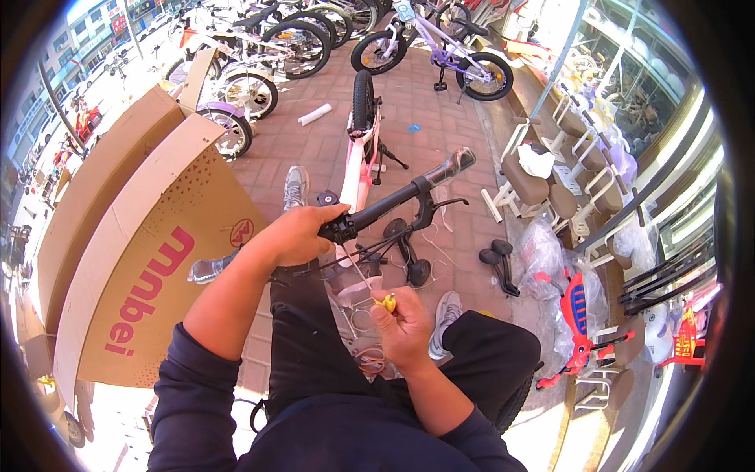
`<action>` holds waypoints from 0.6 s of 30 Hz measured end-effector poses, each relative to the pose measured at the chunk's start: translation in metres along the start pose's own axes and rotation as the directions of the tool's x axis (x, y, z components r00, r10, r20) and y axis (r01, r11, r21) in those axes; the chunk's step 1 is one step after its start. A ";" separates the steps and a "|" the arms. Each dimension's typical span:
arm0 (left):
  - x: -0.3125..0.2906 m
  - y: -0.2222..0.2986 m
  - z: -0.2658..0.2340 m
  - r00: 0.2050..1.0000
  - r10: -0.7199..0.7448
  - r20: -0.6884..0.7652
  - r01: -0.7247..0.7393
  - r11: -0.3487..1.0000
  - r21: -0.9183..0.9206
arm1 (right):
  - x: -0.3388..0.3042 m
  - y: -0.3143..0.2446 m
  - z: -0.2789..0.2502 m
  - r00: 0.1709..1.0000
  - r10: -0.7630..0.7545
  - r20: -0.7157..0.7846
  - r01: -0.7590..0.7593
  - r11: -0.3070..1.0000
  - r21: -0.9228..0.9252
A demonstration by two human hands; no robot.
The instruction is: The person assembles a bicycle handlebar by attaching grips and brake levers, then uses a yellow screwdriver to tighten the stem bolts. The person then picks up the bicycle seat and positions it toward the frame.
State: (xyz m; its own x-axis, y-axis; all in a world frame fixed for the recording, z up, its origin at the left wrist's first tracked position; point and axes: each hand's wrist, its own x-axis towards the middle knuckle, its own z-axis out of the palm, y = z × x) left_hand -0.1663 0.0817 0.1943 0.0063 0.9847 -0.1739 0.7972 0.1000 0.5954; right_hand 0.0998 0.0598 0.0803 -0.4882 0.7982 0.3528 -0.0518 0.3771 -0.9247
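In front of me stands a pink and white children's bicycle (358, 169), its black handlebar (385, 206) slanting across the view. My left hand (297, 234) is closed over the bar beside the clamp (340, 229), with the index finger stretched along its top. Below it, my right hand (405, 326) is closed round the yellow handle (387, 302) of a thin-shafted tool. The metal shaft runs up and left to the clamp; its tip is too small to make out. A brake lever (429, 206) and black cables hang by the right grip (454, 164), which is wrapped in clear plastic.
A large cardboard box (149, 259) stands close on my left. Black pedals or cranks (499, 259) and a white tube (314, 115) lie on the brick paving. To the right are brown seats (527, 177) and a red-blue toy-like part (578, 315). A purple bicycle (440, 51) stands ahead.
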 end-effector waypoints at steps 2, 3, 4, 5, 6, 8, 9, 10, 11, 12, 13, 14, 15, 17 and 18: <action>0.001 0.000 0.001 1.000 0.012 -0.003 -0.012 1.000 0.006 | 0.000 0.004 0.006 0.893 0.435 0.118 -0.391 0.617 0.683; 0.002 -0.001 0.001 1.000 0.018 -0.004 -0.018 1.000 0.009 | -0.002 0.003 0.005 0.891 0.435 0.132 -0.379 0.553 0.742; 0.003 -0.003 0.002 1.000 0.015 -0.004 -0.015 1.000 0.008 | 0.001 -0.010 0.005 0.889 0.433 0.150 -0.368 0.482 0.795; 0.004 -0.006 0.004 1.000 0.012 -0.003 -0.012 1.000 0.008 | 0.002 -0.017 0.006 0.887 0.430 0.167 -0.355 0.407 0.842; 0.004 -0.008 0.004 1.000 0.009 -0.003 -0.009 1.000 0.007 | 0.001 -0.012 0.010 0.945 0.325 0.034 -0.237 0.609 0.757; 0.004 -0.005 0.002 1.000 0.002 0.004 -0.002 1.000 -0.015 | -0.001 -0.001 0.018 0.985 0.035 -0.167 0.047 0.887 0.459; 0.004 -0.003 0.001 1.000 -0.001 0.008 0.001 1.000 -0.025 | -0.001 0.001 0.012 0.967 -0.174 -0.187 0.201 0.969 0.140; 0.004 -0.004 0.002 1.000 -0.004 0.007 0.004 0.999 -0.033 | 0.005 -0.003 0.002 0.918 -0.371 -0.137 0.343 0.920 -0.191; 0.003 -0.005 0.002 1.000 -0.007 0.005 0.007 0.999 -0.040 | 0.007 -0.005 -0.003 0.847 -0.531 -0.023 0.454 0.745 -0.489; 0.002 -0.006 0.002 1.000 -0.010 0.004 0.010 0.999 -0.047 | 0.003 -0.004 0.000 0.891 -0.450 -0.053 0.373 0.795 -0.478; 0.003 -0.004 0.002 1.000 -0.018 0.009 0.019 0.998 -0.055 | -0.002 -0.004 0.005 0.927 -0.366 -0.085 0.288 0.837 -0.466; 0.003 -0.001 0.001 1.000 -0.028 0.014 0.028 0.998 -0.063 | -0.005 -0.005 0.010 0.953 -0.278 -0.116 0.200 0.871 -0.450; 0.003 0.000 0.001 0.999 -0.037 0.019 0.038 0.997 -0.071 | -0.008 -0.008 0.015 0.983 -0.039 -0.178 0.001 0.978 -0.208; 0.004 -0.006 0.003 1.000 -0.009 0.006 0.010 0.998 -0.061 | -0.009 -0.025 0.023 0.896 0.432 -0.099 -0.386 0.871 0.303; 0.005 -0.009 0.004 1.000 0.004 -0.001 -0.005 0.998 -0.056 | -0.009 -0.022 0.022 0.917 0.399 -0.013 -0.354 0.828 0.434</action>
State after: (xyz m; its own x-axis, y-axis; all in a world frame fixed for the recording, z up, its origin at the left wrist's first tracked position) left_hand -0.1711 0.0848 0.1853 0.0091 0.9854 -0.1703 0.7620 0.1034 0.6393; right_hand 0.0863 0.0343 0.0942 -0.4572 0.8883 -0.0436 -0.2480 -0.1744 -0.9529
